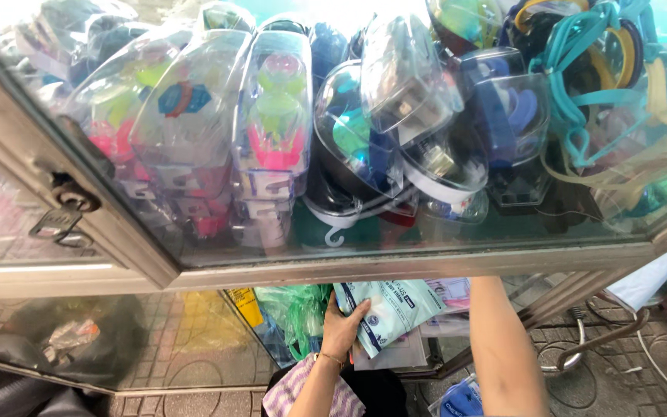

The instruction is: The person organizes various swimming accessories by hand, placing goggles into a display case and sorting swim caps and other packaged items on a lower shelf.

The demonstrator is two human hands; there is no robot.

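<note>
Left hand (pixel 341 328) closed on a pale-green packet (pixel 391 309) below the glass display case (pixel 426 259); right hand hidden, grip state cannot be told. Risk: packet snagging neighbouring green bags (pixel 299 313), spilling them.

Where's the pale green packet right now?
In the head view, the pale green packet sits low at centre under the glass case's metal frame, with the left hand on it, beside green plastic bags.

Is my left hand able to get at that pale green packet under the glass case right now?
Probably yes: the left hand already rests on the pale green packet, fingers over its edge, below the glass case, with nothing between them.
</note>
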